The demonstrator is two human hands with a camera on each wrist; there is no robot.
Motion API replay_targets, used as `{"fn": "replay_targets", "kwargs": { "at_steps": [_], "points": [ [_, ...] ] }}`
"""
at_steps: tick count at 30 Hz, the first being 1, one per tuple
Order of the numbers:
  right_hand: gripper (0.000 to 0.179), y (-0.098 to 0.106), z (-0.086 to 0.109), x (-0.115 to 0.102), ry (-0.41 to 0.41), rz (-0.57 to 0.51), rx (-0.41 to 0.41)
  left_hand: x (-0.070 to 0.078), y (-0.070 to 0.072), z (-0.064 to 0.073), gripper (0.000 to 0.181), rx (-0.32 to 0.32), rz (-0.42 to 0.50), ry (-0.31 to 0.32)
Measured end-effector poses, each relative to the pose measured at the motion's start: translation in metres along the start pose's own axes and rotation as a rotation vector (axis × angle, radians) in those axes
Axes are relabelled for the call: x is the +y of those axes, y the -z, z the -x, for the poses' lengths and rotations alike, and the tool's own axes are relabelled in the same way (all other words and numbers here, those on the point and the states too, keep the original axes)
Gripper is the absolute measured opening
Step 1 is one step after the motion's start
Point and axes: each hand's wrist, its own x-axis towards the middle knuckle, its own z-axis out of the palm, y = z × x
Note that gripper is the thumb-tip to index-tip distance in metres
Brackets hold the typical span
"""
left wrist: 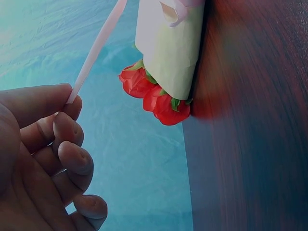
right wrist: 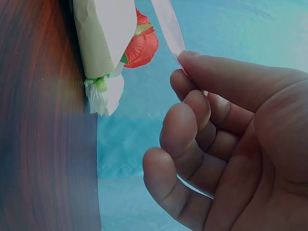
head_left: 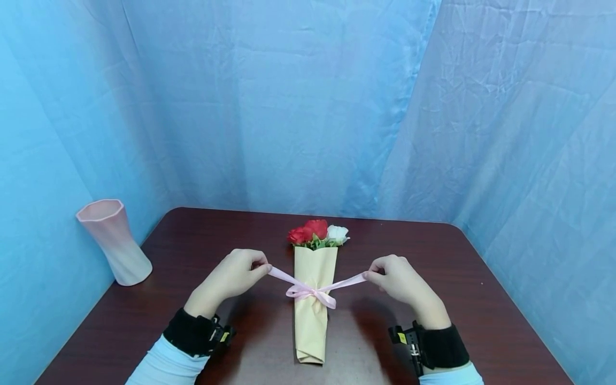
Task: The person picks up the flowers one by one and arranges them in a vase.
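A bouquet wrapped in cream paper [head_left: 310, 331] lies on the table with its flower heads toward the far edge. Red roses [head_left: 310, 230] and a white rose [head_left: 338, 233] stick out of the wrap. Around its middle runs a pink ribbon [head_left: 315, 293], tied in a bow with two loops. My left hand [head_left: 236, 275] pinches one ribbon tail between thumb and forefinger, left of the bouquet. On the other side my right hand [head_left: 397, 280] pinches the other tail the same way. Both tails stretch taut, rising outward from the knot. The remaining fingers curl loosely, as both wrist views show.
A pink and white twisted vase [head_left: 115, 243] stands at the left edge of the dark wooden table [head_left: 481, 321]. Light blue cloth [head_left: 298, 107] hangs behind the table and along both sides. Each wrist wears a black band with a small camera.
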Motion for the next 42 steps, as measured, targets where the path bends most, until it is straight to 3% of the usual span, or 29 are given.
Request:
{"fn": "replay_targets", "kwargs": {
  "at_steps": [12,32,42],
  "points": [
    [0.025,0.004,0.001,0.005,0.011,-0.001,0.013,-0.003,0.003,0.001,0.011,0.006,0.008,-0.018],
    [0.019,0.009,0.002,0.009,-0.040,-0.008,0.034,-0.009,0.010,0.004,0.010,0.020,0.019,-0.014],
    [0.014,0.015,0.003,0.012,-0.018,0.002,0.061,-0.011,0.014,0.004,0.009,0.026,0.022,-0.011]
  ]
}}
